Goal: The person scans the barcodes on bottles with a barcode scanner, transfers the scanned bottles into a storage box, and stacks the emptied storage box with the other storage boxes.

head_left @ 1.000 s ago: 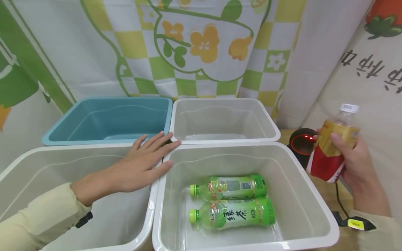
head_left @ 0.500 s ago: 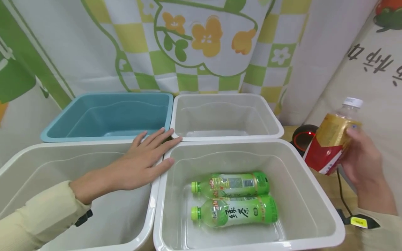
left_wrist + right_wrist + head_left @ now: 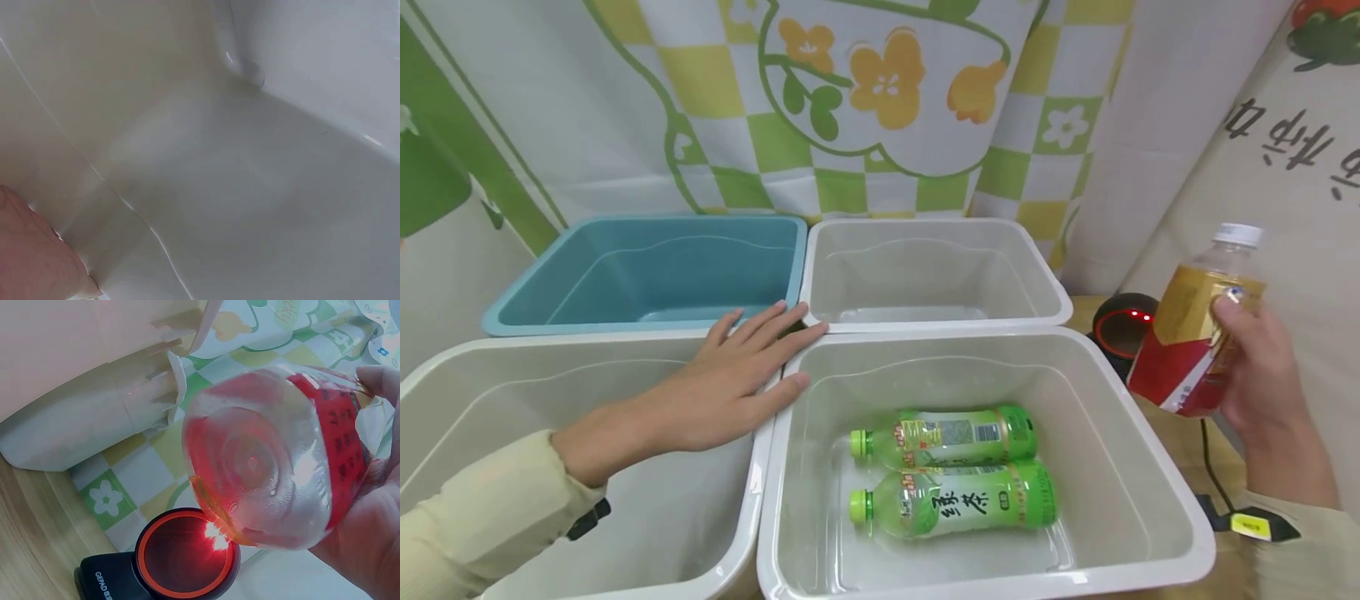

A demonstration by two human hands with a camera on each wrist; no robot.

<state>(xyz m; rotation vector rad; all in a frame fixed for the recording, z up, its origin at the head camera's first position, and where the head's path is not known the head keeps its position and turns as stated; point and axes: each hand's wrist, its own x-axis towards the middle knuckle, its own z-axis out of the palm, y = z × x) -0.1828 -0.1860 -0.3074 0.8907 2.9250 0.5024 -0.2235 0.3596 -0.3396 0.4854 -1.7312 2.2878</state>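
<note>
My right hand [image 3: 1262, 367] grips a plastic drink bottle [image 3: 1198, 333] with a gold and red label and a white cap. The bottle leans, cap up, beside a black scanner [image 3: 1122, 327] with a glowing red ring. In the right wrist view the bottle's clear base [image 3: 253, 462] faces the camera, close over the scanner's lit face [image 3: 184, 553]. My left hand [image 3: 715, 387] lies with fingers spread on the rims where the bins meet. Two green tea bottles [image 3: 966, 500] lie side by side in the front right bin [image 3: 1120, 467], caps to the left.
A front left bin [image 3: 647, 508] sits under my left forearm. Behind stand a blue bin [image 3: 662, 271] and a smaller whitish bin [image 3: 932, 275], backed by a patterned cloth [image 3: 865, 167]. A cable [image 3: 1210, 467] runs down the wooden table [image 3: 1221, 467] at right.
The right hand has turned the bottle a little, bringing a white stripe on its label round to the front. The left hand stays on the rims; the head view has shifted slightly.
</note>
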